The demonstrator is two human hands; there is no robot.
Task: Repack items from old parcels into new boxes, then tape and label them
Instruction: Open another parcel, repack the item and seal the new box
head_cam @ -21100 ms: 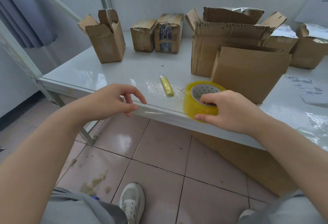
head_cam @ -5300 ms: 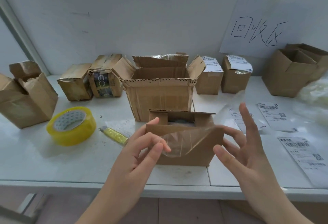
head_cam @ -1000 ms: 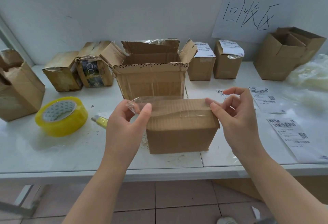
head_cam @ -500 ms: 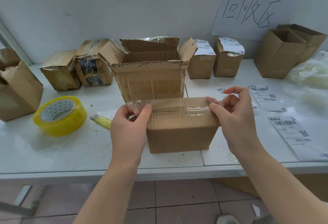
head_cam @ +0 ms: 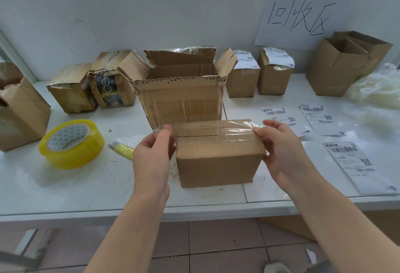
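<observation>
At the table's near edge the closed box stands upright between the two hands. A clear strip of tape runs across its top, over the seam of the flaps. The left hand pinches the tape's left end between thumb and forefinger, just off the box's left edge. The right hand curls round the box's right top edge and seems to pinch the tape's other end, though the clear film is hard to make out there. To the left lie a yellow roll and a small yellow knife. To the right lie printed labels. Just behind the box stands an open carton, and smaller parcels line the wall.
</observation>
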